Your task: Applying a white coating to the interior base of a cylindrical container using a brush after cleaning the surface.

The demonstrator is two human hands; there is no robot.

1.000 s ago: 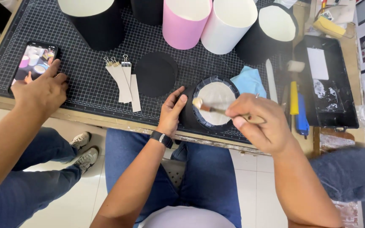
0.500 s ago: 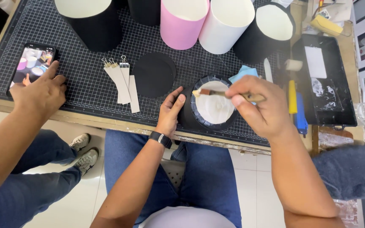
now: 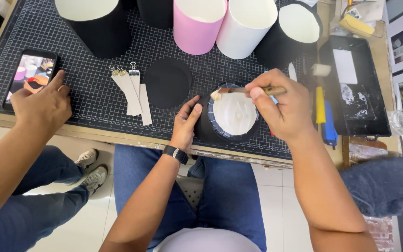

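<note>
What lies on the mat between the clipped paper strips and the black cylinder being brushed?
In the head view, a flat black paper disc lies between the clipped paper strips and the black cylinder.
</note>
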